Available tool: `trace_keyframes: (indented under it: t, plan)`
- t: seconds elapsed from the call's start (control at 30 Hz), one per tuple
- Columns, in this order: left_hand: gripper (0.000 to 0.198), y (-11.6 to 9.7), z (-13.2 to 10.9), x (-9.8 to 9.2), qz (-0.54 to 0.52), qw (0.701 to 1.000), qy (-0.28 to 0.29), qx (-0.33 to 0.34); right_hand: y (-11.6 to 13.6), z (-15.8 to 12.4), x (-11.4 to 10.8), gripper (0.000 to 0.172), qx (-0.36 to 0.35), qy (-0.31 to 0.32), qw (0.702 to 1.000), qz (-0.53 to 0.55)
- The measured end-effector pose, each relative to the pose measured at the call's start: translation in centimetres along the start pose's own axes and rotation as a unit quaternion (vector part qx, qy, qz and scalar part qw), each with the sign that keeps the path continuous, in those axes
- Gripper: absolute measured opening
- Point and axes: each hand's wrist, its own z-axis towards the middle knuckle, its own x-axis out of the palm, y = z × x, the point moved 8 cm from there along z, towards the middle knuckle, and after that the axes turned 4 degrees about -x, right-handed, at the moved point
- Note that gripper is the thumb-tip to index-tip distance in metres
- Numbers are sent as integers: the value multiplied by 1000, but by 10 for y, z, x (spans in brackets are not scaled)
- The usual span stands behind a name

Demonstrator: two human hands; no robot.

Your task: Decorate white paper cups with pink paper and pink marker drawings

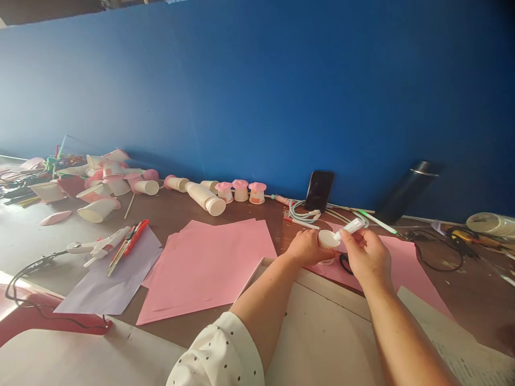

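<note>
Both forearms are reaching forward from the near edge and converging above pink paper. The left hand is curling around a small white cup, which is showing its pale round end. The right hand is pinching a white tube, slanting its tip to the cup's edge. Beyond, a black phone is leaning on the blue wall.

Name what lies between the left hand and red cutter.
Between the left hand and cutter, the head view shows pink sheets, then part of a purple sheet.
</note>
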Motion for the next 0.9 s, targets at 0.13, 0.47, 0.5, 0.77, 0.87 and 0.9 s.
trace_keyframes:
  t: [0.13,0.47,0.5,0.77,0.87,0.9]
  plan:
    - [74,-1,0,0,6,1000,-4,17,-7,2,5,43,16,10,1000,1]
    - [76,1,3,3,-4,1000,-6,11,-4,1,-3,38,19,-24,1000,6]
    - [74,1,3,3,-5,1000,-5,12,-4,1,-4,38,24,-27,999,2]
    - [77,0,2,2,-10,1000,-9,19,-4,0,-1,39,17,-17,1000,11]
    - [77,1,2,2,-13,1000,-9,14,-6,1,1,38,11,-9,1000,18]
    - [76,1,2,2,-14,1000,-6,12,-7,2,1,38,9,-8,1000,18]
